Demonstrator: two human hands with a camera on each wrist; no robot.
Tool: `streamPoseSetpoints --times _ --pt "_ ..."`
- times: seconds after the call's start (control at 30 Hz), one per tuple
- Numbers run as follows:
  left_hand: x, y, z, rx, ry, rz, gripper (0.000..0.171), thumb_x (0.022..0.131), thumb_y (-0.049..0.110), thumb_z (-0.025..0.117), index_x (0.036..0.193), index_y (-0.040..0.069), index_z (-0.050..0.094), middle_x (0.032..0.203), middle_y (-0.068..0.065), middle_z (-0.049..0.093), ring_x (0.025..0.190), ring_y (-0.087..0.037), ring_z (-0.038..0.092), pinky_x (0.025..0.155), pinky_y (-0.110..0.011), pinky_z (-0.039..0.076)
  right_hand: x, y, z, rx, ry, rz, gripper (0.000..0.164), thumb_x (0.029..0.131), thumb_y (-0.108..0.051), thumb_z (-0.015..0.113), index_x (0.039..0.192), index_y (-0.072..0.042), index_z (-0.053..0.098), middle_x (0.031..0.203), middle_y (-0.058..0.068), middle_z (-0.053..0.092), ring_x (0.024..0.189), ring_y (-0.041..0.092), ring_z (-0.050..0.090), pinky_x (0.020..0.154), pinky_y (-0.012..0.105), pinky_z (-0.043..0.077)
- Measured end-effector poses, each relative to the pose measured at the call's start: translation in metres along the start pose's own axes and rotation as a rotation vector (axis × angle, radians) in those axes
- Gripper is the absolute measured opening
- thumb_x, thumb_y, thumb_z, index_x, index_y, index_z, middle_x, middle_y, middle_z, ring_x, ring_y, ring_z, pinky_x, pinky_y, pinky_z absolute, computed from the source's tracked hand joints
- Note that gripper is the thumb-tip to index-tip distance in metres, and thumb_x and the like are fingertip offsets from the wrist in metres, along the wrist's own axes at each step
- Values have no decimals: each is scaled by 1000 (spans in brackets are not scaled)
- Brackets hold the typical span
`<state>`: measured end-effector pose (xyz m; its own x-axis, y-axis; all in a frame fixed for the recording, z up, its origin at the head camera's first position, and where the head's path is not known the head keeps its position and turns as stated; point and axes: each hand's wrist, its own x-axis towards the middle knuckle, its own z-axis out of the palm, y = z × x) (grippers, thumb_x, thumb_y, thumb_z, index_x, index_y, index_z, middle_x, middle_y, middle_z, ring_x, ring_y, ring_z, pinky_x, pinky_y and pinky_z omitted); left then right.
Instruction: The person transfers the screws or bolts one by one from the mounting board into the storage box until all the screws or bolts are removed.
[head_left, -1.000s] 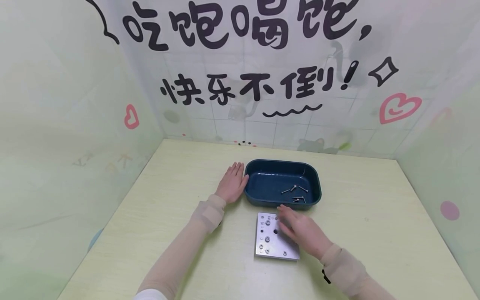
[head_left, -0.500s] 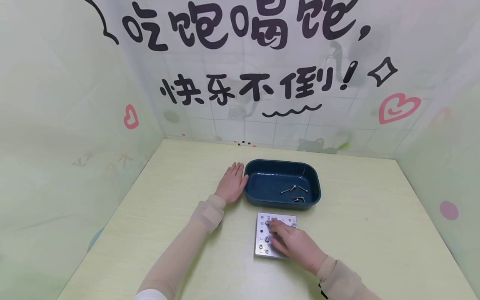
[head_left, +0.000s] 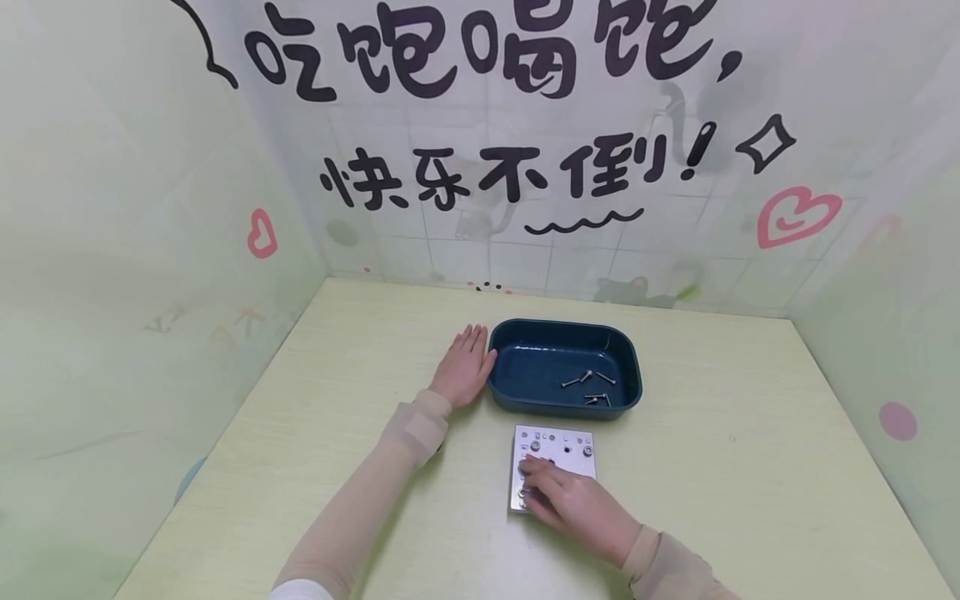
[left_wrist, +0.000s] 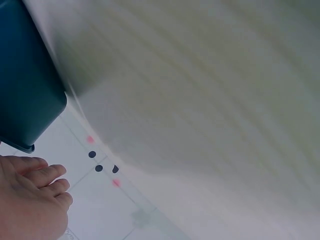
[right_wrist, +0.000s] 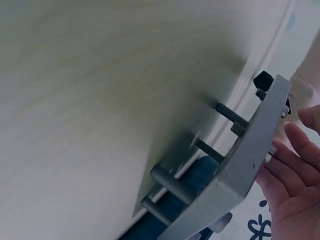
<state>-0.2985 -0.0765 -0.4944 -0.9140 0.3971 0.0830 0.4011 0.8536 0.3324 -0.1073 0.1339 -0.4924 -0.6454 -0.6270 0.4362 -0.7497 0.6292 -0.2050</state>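
Note:
My left hand [head_left: 459,367] lies with straight fingers against the left side of a dark blue plastic bin [head_left: 498,397]. In the left wrist view its fingers sit beside the bin wall. My right hand [head_left: 585,508] reaches over a silver metal plate [head_left: 577,463] in front of the bin, its fingertips over the left part and covering some bolt heads. One uncovered bolt [head_left: 588,451] sits at the plate's right edge. From the right wrist, several threaded shanks [right_wrist: 172,184] stick out beneath the plate. Thumb and fingers are apart there, near bolt heads, with nothing seen between them.
Several loose bolts [head_left: 588,376] lie in the right half of the bin. The pale wooden table [head_left: 720,467] is bounded by a printed back wall [head_left: 465,250] and side walls left and right.
My right hand has moved left and toward me across the plate, from its upper right to its left side, uncovering the right-hand bolt. My left hand has stayed put.

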Motion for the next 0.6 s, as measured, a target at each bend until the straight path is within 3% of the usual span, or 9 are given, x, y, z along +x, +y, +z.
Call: streamPoseSetpoints --times 0.3,0.6 --pt "1 0 0 2 -1 -1 61 108 35 28 153 -6 26 160 -22 27 152 -33 18 126 -42 14 1 -2 8 -53 24 -27 19 81 -18 79 96 -13 68 116 5 72 109 17 69 89 29 57" --pt "0 1 0 4 -8 -5 61 108 36 27 153 -5 26 161 -21 26 152 -32 17 126 -42 14 5 -4 7 -85 -45 1 14 86 -18 76 96 -13 68 119 6 71 111 16 68 89 28 57"
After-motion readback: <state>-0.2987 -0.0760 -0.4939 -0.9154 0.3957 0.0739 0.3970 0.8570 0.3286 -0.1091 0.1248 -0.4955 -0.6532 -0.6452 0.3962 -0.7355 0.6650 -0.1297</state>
